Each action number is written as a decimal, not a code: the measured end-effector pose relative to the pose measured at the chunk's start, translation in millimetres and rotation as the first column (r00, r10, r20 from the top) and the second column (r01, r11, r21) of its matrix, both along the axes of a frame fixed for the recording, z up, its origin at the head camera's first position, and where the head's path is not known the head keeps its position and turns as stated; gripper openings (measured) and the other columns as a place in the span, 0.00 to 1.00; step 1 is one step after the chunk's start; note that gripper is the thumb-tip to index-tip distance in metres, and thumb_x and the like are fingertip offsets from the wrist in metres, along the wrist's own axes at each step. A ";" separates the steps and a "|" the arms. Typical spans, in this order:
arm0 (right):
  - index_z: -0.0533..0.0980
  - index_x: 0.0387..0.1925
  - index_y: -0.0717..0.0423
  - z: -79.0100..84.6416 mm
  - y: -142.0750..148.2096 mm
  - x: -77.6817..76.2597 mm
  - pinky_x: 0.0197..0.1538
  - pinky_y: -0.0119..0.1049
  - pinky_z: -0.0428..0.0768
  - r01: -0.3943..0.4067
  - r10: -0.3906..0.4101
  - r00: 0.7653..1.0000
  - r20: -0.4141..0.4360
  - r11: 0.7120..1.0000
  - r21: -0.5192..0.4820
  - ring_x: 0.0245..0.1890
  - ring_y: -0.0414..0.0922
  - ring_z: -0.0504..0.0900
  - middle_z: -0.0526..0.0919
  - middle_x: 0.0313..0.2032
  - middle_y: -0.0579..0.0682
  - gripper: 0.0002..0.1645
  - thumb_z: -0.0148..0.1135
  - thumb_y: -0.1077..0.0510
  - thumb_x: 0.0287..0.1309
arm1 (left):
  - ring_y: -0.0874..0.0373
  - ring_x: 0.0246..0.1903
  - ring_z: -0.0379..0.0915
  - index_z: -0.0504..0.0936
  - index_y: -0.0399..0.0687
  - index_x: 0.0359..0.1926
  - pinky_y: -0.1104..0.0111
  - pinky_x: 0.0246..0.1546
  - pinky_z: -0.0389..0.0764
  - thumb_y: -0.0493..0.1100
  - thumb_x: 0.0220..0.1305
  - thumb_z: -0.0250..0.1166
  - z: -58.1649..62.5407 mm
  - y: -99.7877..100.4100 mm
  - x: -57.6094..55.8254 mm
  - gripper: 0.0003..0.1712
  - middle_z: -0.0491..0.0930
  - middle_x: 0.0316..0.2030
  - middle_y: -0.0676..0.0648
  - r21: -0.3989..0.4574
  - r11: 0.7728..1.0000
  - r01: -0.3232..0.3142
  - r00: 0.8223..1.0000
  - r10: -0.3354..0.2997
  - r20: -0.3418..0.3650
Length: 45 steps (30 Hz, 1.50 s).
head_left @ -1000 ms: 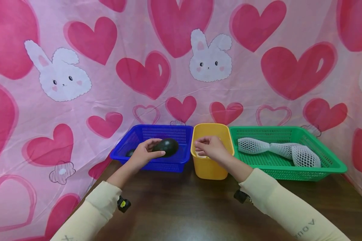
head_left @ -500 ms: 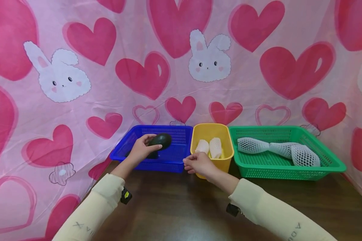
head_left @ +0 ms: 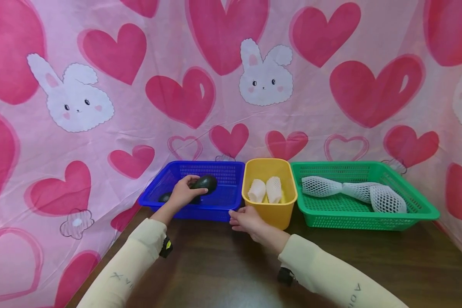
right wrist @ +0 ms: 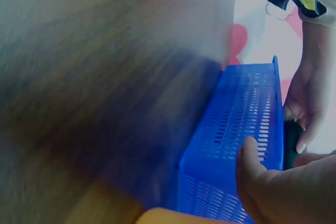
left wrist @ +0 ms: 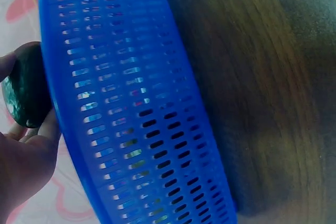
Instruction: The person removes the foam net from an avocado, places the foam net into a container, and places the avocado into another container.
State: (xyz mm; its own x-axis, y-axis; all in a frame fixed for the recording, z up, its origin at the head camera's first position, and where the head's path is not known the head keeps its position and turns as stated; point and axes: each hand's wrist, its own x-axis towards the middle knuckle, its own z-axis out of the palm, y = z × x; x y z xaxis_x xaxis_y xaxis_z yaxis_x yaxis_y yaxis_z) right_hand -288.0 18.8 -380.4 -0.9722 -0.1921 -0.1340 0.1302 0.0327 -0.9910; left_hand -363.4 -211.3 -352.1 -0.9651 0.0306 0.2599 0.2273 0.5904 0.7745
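Note:
In the head view my left hand (head_left: 182,194) holds a dark green avocado (head_left: 208,184), fingers and thumb around it, over the blue basket (head_left: 225,208). The left wrist view shows the avocado (left wrist: 29,85) just beyond the basket's rim. Another dark rounded fruit (head_left: 164,197) lies at the basket's left end, partly covered by the hand. My right hand (head_left: 249,222) is at the basket's front right corner, fingertips right by its wall and holding nothing visible. In the right wrist view its thumb (right wrist: 250,156) is straight, overlapping the blue side.
Beside the blue basket stands a yellow bin (head_left: 271,214) with two white foam net sleeves (head_left: 274,189) inside. Right of it, a green basket (head_left: 354,221) holds several bulging white foam nets (head_left: 388,199). A pink heart-patterned cloth (head_left: 223,107) hangs behind the brown table (head_left: 215,265).
My left hand has drawn the avocado slightly left and kept hold of it. My right hand has left the yellow bin's opening, moving left and nearer to me, to the blue basket's corner.

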 end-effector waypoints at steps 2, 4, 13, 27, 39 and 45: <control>0.70 0.41 0.73 -3.2 -4.6 -0.4 0.43 0.45 0.82 0.024 -0.025 1.000 -0.009 0.998 -0.052 0.30 0.44 0.81 0.80 0.34 0.63 0.11 0.56 0.64 0.67 | 0.42 0.55 0.73 0.75 0.38 0.57 0.51 0.55 0.71 0.48 0.51 0.75 -2.5 0.7 -1.8 0.35 0.79 0.53 0.36 -0.030 1.000 0.004 1.000 -0.004 -0.009; 0.70 0.41 0.72 -6.0 -8.6 -1.1 0.42 0.43 0.83 0.049 -0.051 0.999 -0.014 0.995 -0.092 0.29 0.42 0.81 0.80 0.32 0.59 0.10 0.55 0.65 0.67 | 0.42 0.55 0.73 0.75 0.37 0.57 0.51 0.55 0.71 0.48 0.51 0.75 -4.8 1.3 -3.5 0.35 0.79 0.53 0.36 -0.063 0.998 0.008 1.000 -0.009 -0.011; 0.67 0.48 0.75 -13.1 -21.0 -3.7 0.39 0.36 0.83 0.143 -0.144 0.990 0.013 0.967 -0.212 0.33 0.44 0.83 0.82 0.37 0.63 0.13 0.50 0.65 0.70 | 0.40 0.53 0.73 0.76 0.36 0.54 0.50 0.54 0.71 0.47 0.51 0.75 -10.6 4.9 -9.2 0.33 0.78 0.51 0.33 -0.185 0.982 0.030 1.000 -0.030 0.004; 0.67 0.50 0.75 -15.0 -25.0 -5.6 0.43 0.37 0.82 0.197 -0.188 0.980 0.057 0.944 -0.264 0.38 0.49 0.84 0.84 0.36 0.60 0.13 0.48 0.66 0.71 | 0.44 0.46 0.75 0.77 0.35 0.52 0.53 0.49 0.74 0.48 0.49 0.76 -13.3 11.9 -21.6 0.32 0.81 0.45 0.37 -0.365 0.930 0.055 0.997 -0.029 0.077; 0.66 0.49 0.75 -14.9 -25.5 -7.1 0.42 0.35 0.82 0.202 -0.197 0.979 0.047 0.939 -0.279 0.33 0.44 0.83 0.83 0.35 0.60 0.12 0.48 0.67 0.71 | 0.41 0.51 0.74 0.76 0.31 0.53 0.52 0.54 0.72 0.46 0.52 0.75 -14.3 22.1 -32.0 0.32 0.79 0.50 0.34 -0.473 0.876 0.096 0.989 -0.028 0.148; 0.66 0.47 0.73 -15.5 -29.0 -7.1 0.41 0.35 0.83 0.202 -0.197 0.979 0.046 0.939 -0.278 0.31 0.44 0.83 0.83 0.33 0.58 0.10 0.49 0.68 0.70 | 0.41 0.53 0.73 0.76 0.32 0.53 0.53 0.55 0.72 0.45 0.53 0.74 -15.9 26.6 -37.5 0.31 0.79 0.50 0.34 -0.519 0.846 0.124 0.983 -0.032 0.183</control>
State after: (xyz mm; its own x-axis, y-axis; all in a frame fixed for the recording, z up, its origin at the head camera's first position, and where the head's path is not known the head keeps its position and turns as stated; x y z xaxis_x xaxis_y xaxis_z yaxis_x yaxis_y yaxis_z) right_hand -295.0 -10.2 -395.9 -0.9925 -0.0262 -0.1197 0.1223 -0.2740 -0.9539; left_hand -400.9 -184.7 -368.0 -0.9804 0.1955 0.0247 0.1900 0.9044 0.3821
